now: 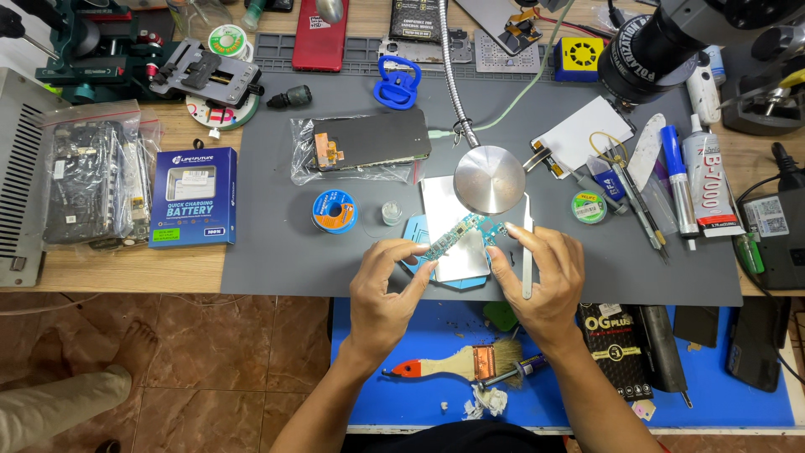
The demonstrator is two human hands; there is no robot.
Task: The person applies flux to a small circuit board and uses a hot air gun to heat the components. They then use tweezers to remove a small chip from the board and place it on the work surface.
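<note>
A narrow green circuit board (457,235) is held between both hands above a blue holder with a silvery plate (457,260) on the grey work mat (277,260). My left hand (381,294) pinches the board's lower left end with thumb and fingertips. My right hand (541,281) grips the board's right end, and metal tweezers (527,264) lie just beside its fingers. A round lamp head (489,179) on a flexible neck hangs right above the board.
On the mat lie a phone screen in a plastic bag (365,144), a solder spool (334,210), a small jar (392,213), glue tubes (708,180) and pens. A battery box (193,197) and bagged parts (88,180) sit left. A brush (457,365) rests on the blue shelf below.
</note>
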